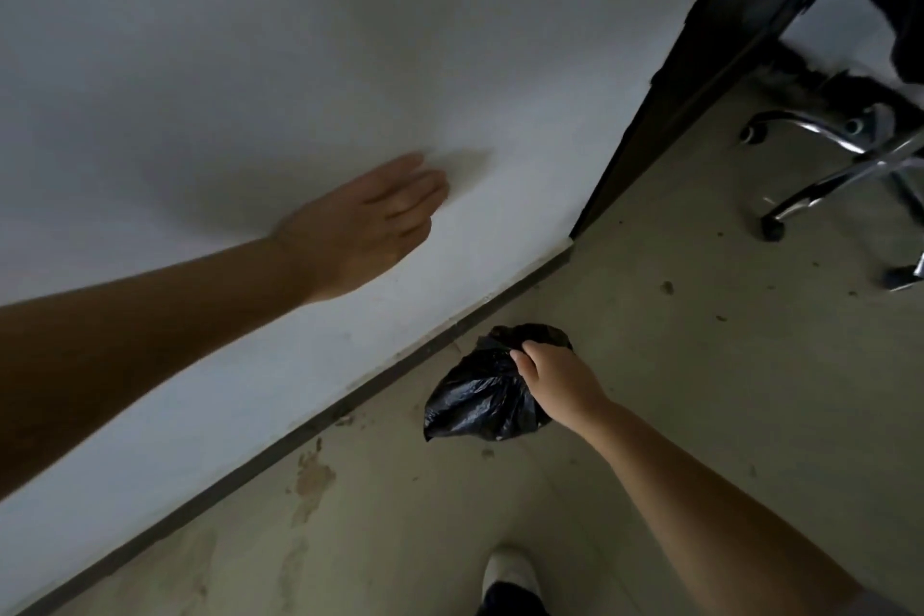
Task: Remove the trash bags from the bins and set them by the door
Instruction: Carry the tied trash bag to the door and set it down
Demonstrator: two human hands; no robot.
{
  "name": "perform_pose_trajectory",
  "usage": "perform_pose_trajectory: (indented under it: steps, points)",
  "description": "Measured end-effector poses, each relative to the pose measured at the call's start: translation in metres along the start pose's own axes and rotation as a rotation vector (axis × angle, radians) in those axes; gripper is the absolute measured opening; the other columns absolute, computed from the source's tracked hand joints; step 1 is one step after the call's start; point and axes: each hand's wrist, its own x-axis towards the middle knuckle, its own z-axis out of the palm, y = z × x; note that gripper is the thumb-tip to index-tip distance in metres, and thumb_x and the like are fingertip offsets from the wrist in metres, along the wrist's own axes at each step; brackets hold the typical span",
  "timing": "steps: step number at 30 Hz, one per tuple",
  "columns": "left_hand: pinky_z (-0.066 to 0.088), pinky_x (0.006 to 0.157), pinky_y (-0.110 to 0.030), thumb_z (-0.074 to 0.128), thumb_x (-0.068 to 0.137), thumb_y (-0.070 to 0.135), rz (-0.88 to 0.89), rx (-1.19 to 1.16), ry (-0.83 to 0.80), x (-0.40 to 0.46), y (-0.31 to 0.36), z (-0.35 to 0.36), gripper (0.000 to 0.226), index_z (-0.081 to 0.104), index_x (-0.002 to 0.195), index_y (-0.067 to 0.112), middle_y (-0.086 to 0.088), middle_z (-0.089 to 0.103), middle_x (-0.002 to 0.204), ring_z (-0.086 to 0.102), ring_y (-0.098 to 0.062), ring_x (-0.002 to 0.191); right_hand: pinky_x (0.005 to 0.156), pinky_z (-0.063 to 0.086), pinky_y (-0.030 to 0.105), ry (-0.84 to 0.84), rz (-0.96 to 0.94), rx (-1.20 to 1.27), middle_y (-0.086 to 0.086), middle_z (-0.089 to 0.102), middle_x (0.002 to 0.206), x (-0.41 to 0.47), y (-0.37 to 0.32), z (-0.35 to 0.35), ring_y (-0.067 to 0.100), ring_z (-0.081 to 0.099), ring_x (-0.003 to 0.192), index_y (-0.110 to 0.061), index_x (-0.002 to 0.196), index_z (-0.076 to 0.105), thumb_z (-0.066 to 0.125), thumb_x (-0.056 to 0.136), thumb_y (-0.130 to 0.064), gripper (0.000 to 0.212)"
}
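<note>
A small black trash bag (pixel 477 398) hangs low over the floor near the foot of the white wall, its top bunched. My right hand (pixel 555 378) grips that bunched top from the right. My left hand (pixel 370 220) is stretched out with straight fingers, flat against the white wall (pixel 225 65), holding nothing. A dark door frame (pixel 700 80) rises at the wall's right end, beyond the bag.
An office chair's chrome wheeled base (pixel 850 165) stands past the doorway at the right. The stained greenish floor (pixel 675 365) runs from the dark skirting strip (pixel 350 403) to the right. My white shoe (pixel 510 570) shows at the bottom edge.
</note>
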Motion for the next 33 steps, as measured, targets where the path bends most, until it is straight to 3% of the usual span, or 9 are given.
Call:
perform_pose_trajectory:
  steps: [4, 9, 11, 14, 17, 20, 22, 25, 33]
  points:
    - [0.007, 0.116, -0.055, 0.006, 0.085, 0.011, 0.038, 0.196, -0.002, -0.002, 0.001, 0.007, 0.065, 0.044, 0.136, 0.001, -0.025, 0.032, 0.15, 0.029, -0.039, 0.14, 0.045, 0.023, 0.028, 0.017, 0.011, -0.047, -0.004, 0.035, 0.056, 0.019, 0.022, 0.04, 0.011, 0.032, 0.046, -0.023, 0.063, 0.027, 0.029, 0.102, -0.034, 0.04]
    - [0.013, 0.115, -0.054, 0.025, 0.088, 0.017, 0.01, 0.163, -0.019, 0.0, -0.001, 0.002, 0.053, 0.05, 0.133, 0.003, -0.022, 0.04, 0.146, 0.037, -0.036, 0.137, 0.05, 0.031, 0.029, -0.032, 0.06, -0.077, -0.002, 0.045, 0.066, 0.023, 0.03, 0.048, 0.017, 0.049, 0.059, -0.021, 0.073, 0.039, 0.029, 0.102, -0.035, 0.034]
    - [0.007, 0.116, -0.055, 0.036, 0.092, 0.021, 0.016, 0.154, -0.022, 0.001, 0.0, 0.004, 0.052, 0.04, 0.14, 0.002, -0.022, 0.031, 0.151, 0.029, -0.037, 0.141, 0.068, 0.044, 0.032, -0.08, 0.084, -0.082, 0.006, 0.057, 0.094, 0.018, 0.026, 0.036, 0.024, 0.059, 0.088, -0.012, 0.103, 0.052, 0.036, 0.1, -0.035, 0.028]
    - [-0.004, 0.114, -0.053, 0.042, 0.094, 0.028, 0.0, 0.112, -0.147, 0.001, 0.005, -0.007, 0.056, 0.03, 0.144, 0.004, -0.018, 0.022, 0.155, 0.021, -0.033, 0.145, 0.091, 0.047, 0.033, -0.099, 0.095, -0.08, 0.007, 0.045, 0.131, 0.003, 0.016, 0.001, 0.024, 0.047, 0.12, -0.016, 0.135, 0.039, 0.05, 0.095, -0.033, 0.045]
    - [0.005, 0.118, -0.044, 0.048, 0.089, 0.027, -0.096, -0.14, -0.132, 0.004, 0.0, -0.029, 0.048, 0.05, 0.136, 0.014, -0.007, 0.042, 0.148, 0.038, -0.02, 0.138, 0.095, 0.045, 0.034, -0.089, 0.1, -0.094, 0.007, 0.042, 0.134, -0.015, -0.004, -0.049, 0.024, 0.043, 0.124, -0.019, 0.138, 0.036, 0.052, 0.094, -0.033, 0.049]
    - [-0.004, 0.118, -0.044, 0.036, 0.096, 0.021, -0.16, -0.38, -0.287, 0.009, 0.005, -0.053, 0.052, 0.029, 0.146, 0.009, -0.014, 0.019, 0.157, 0.015, -0.027, 0.147, 0.094, 0.044, 0.034, -0.16, 0.102, -0.137, 0.008, 0.049, 0.13, -0.031, -0.029, -0.097, 0.025, 0.049, 0.119, -0.015, 0.13, 0.047, 0.05, 0.095, -0.029, 0.038]
    - [0.015, 0.118, -0.044, 0.037, 0.095, 0.018, -0.236, -0.644, -0.355, 0.011, -0.002, -0.081, 0.049, 0.028, 0.142, 0.007, -0.016, 0.028, 0.151, 0.024, -0.029, 0.141, 0.091, 0.047, 0.035, -0.153, 0.084, -0.147, 0.008, 0.057, 0.125, -0.043, -0.049, -0.125, 0.025, 0.055, 0.112, -0.013, 0.121, 0.055, 0.049, 0.095, -0.026, 0.03]
    - [0.04, 0.094, -0.036, 0.038, 0.094, 0.017, -0.399, -0.969, -0.372, -0.008, -0.024, -0.124, 0.035, 0.041, 0.128, 0.009, -0.011, 0.048, 0.128, 0.045, -0.026, 0.117, 0.087, 0.048, 0.035, -0.114, 0.04, -0.163, 0.006, 0.058, 0.12, -0.067, -0.089, -0.16, 0.024, 0.057, 0.105, -0.013, 0.118, 0.054, 0.045, 0.097, -0.023, 0.026]
    - [0.045, 0.094, -0.036, 0.037, 0.096, 0.019, -0.798, -1.381, -0.484, -0.135, -0.057, -0.227, 0.029, 0.052, 0.12, 0.013, -0.007, 0.057, 0.119, 0.053, -0.024, 0.111, 0.073, 0.042, 0.034, -0.195, -0.096, -0.351, 0.012, 0.058, 0.107, -0.166, -0.217, -0.23, 0.029, 0.057, 0.095, -0.005, 0.11, 0.053, 0.042, 0.096, -0.016, 0.02]
